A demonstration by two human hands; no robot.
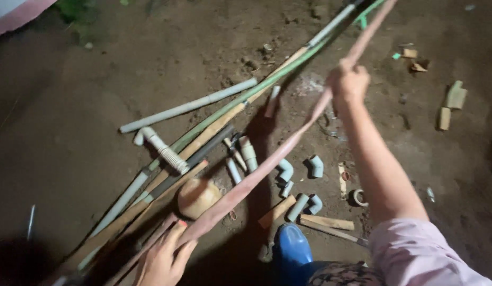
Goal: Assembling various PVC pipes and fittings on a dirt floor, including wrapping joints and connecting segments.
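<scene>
A long flat pinkish hose [280, 153] stretches diagonally across the view from lower left to upper right. My right hand [348, 82], arm in a pink sleeve, is stretched out and closed around the hose high up. My left hand [164, 259] grips the lower end of the same hose near the bottom edge. Under the hose, on the dirt ground, lie several long pipes and canes [203, 132] and a round tan roll [197, 197].
Grey pipe elbows [314, 166] and short pipe pieces [248, 152] are scattered on the dirt, with wood sticks [326, 222] and a tape ring [358, 197]. A blue boot toe [292, 244] shows at the bottom. Small wood blocks [451, 103] lie at right.
</scene>
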